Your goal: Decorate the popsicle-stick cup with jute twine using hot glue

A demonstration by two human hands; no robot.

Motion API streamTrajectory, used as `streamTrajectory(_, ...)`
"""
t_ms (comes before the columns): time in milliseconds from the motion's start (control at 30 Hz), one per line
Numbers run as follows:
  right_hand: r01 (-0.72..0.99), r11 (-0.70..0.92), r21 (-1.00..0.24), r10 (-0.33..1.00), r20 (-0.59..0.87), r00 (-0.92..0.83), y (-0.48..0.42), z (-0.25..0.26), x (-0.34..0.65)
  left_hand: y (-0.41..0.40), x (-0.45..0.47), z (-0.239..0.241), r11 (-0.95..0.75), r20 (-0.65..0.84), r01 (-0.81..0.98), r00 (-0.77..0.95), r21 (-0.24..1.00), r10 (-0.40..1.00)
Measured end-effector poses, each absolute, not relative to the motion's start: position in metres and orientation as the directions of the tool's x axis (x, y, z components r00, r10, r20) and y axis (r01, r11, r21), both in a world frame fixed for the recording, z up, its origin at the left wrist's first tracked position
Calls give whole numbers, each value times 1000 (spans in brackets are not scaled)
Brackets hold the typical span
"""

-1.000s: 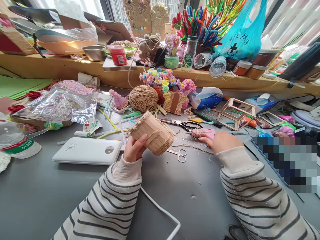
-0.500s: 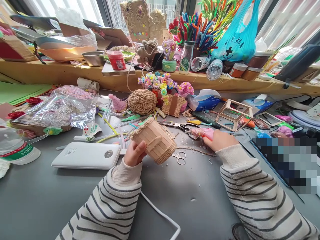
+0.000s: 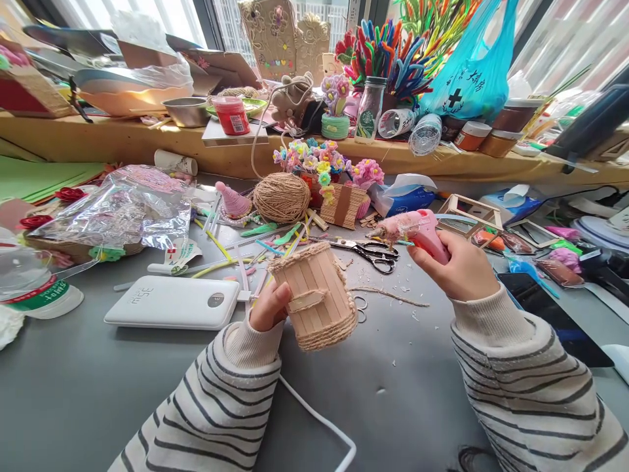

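Note:
My left hand [image 3: 268, 307] grips a small cup made of wooden sticks [image 3: 317, 295], bound with twine at rim and base, held almost upright just above the grey table [image 3: 98, 393]. My right hand [image 3: 459, 265] is closed round a pink glue gun [image 3: 410, 229], lifted off the table with its nozzle pointing left toward the cup. Small silver scissors [image 3: 361, 308] lie partly hidden behind the cup, beside a loose strand of twine [image 3: 388, 295].
A white power bank [image 3: 171, 303] with a white cable [image 3: 319, 423] lies left of the cup. Black scissors [image 3: 368, 252], a twine ball [image 3: 281, 196], coloured sticks, a plastic bag [image 3: 118, 206] and a wooden frame [image 3: 469, 213] crowd the table. A cluttered wooden shelf [image 3: 122, 134] runs behind.
My right hand has picked the pink glue gun up off the table and raised it. My left hand has turned the stick cup from tilted to nearly upright and lowered it.

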State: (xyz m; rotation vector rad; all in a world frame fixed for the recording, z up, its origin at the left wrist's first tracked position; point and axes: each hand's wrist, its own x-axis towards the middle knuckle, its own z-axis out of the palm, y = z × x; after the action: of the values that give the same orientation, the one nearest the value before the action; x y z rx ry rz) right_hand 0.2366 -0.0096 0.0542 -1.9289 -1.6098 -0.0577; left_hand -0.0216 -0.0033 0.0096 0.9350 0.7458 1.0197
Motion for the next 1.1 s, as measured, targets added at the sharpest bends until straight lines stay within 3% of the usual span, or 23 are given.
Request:
streamTrajectory(333, 931, 68, -359, 759, 624, 185, -22, 60, 222, -3, -23, 2, 244, -79, -348, 427, 905, 901)
streamTrajectory(667, 985, 153, -81, 564, 825, -20, -20, 57, 215, 15, -27, -14, 1, 136, -259, 511, 966, 849)
streamTrajectory(1100, 978, 205, -31, 522, 849, -83, -23, 56, 209, 13, -25, -13, -22, 135, -220, 513, 975, 848)
